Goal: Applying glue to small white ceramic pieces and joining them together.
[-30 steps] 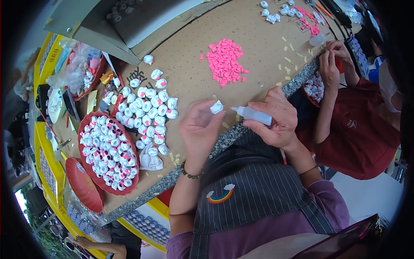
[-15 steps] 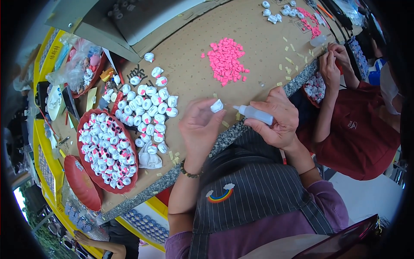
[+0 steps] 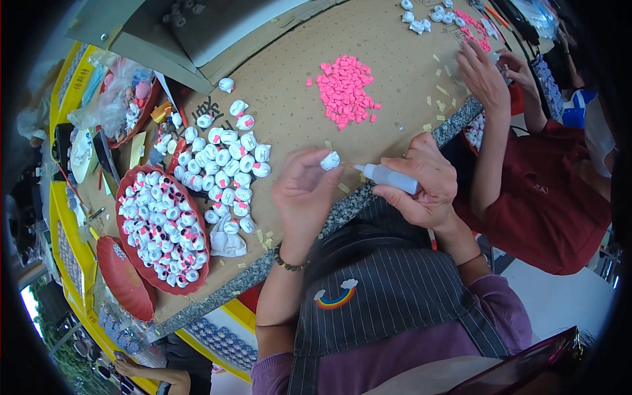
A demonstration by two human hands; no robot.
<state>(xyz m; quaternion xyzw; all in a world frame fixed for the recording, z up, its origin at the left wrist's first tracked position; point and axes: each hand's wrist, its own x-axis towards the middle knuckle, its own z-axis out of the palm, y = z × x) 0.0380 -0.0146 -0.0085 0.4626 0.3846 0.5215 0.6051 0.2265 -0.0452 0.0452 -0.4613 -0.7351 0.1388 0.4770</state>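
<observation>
Between the thumb and fingers of my left hand (image 3: 301, 191) is a small white figurine head (image 3: 330, 160). My right hand (image 3: 424, 183) grips a translucent squeeze bottle (image 3: 391, 178), its thin nozzle tip pointing left, a short gap from the head. Farther off on the brown table covering lies a heap of small pink pieces (image 3: 344, 91). To the left of my left hand stand several loose white heads (image 3: 224, 164), some bearing pink bows. Beside them a red scalloped basket (image 3: 205, 276) is full of similar heads.
An empty-looking red oval dish (image 3: 125, 280) leans by the basket. A grey metal box (image 3: 145, 49) stands at the far left. On the right a co-worker in a dark red shirt (image 3: 553, 204) reaches over the stone table edge (image 3: 263, 270). Pale yellow scraps (image 3: 442, 90) dot the covering.
The co-worker's nearer hand has moved up and left over the table, apart from the other hand. My hands, the white head and the bottle have stayed almost still.
</observation>
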